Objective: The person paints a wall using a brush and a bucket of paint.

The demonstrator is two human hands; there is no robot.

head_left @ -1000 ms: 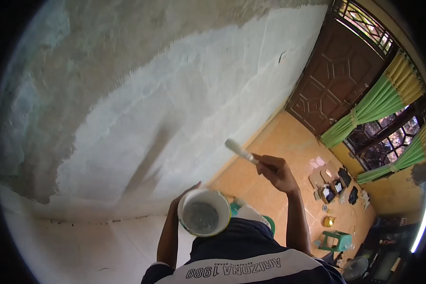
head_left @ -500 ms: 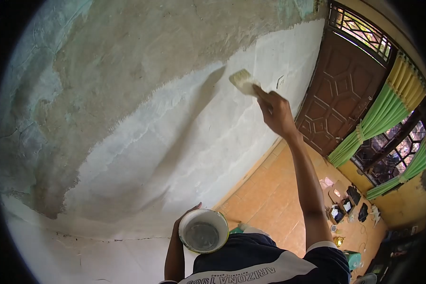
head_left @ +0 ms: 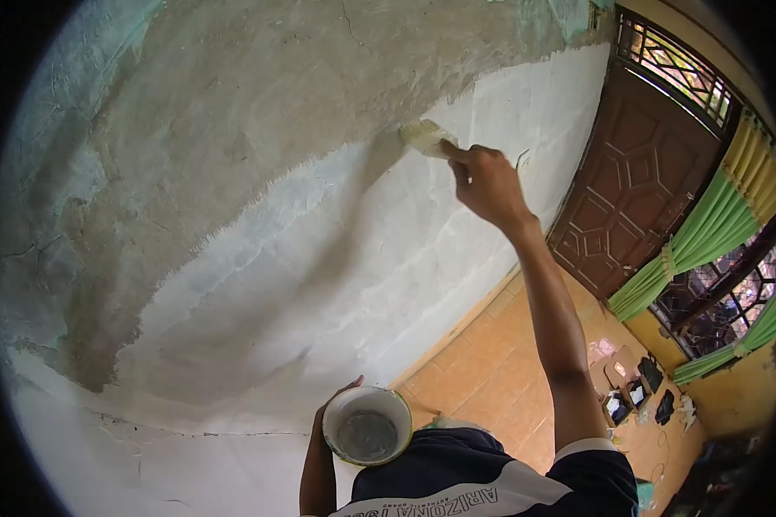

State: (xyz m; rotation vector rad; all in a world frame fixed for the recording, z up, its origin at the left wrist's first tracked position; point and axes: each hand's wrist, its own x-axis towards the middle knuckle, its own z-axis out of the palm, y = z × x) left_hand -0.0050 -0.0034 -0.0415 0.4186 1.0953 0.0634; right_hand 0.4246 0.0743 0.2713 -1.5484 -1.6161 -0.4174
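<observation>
On my feed, the person's right hand (head_left: 489,183) is raised high at arm's length, fingers curled tight around the handle of a flat brush (head_left: 424,136). Its pale bristles press against the wall (head_left: 259,284) just where the fresh white coat (head_left: 388,250) meets the bare plaster (head_left: 259,112).

Low in the view, the left hand (head_left: 329,407) cups a round white tub (head_left: 397,407) from beneath. The thumb hooks over the near rim and the other fingers are mostly hidden under it. The tub is held level in front of the dark shirt (head_left: 457,482) and shows grey-white paint in its bottom.

The wall fills most of what I see. The upper part is rough grey-brown plaster with greenish patches and hairline cracks, and the lower part carries uneven white paint with a ragged, brush-marked edge that runs up towards the right. A thin dark crack (head_left: 198,431) crosses the white area near the bottom.

To the right stands a closed brown panelled door (head_left: 642,181) with a metal grille (head_left: 677,65) above it. Beyond it, green and yellow curtains (head_left: 707,233) are tied back beside a barred window (head_left: 733,302). The floor (head_left: 491,379) is orange tile, and small dark objects and papers (head_left: 634,392) lie scattered near the far corner, too small for me to tell apart.
</observation>
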